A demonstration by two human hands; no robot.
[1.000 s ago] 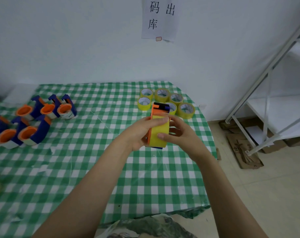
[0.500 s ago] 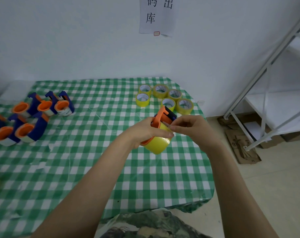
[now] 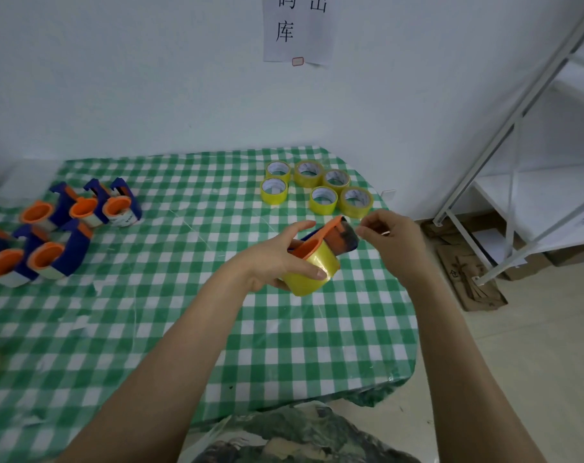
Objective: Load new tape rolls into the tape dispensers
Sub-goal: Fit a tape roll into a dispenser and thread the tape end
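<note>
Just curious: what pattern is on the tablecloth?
The tablecloth is green-and-white checked; the head view shows it best.

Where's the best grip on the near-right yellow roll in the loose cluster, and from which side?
From above. The near-right roll lies flat, core hole up, with a neighbouring roll close against its left side, so a grip across the outer wall looks cramped there. Likely best: thumb into the core, fingers down the free right or near wall, pinching the wall between them.

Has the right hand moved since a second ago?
Yes. The right hand has left the yellow roll in the dispenser and shifted right against the loose rolls on the table, fingertips pinched.
</note>
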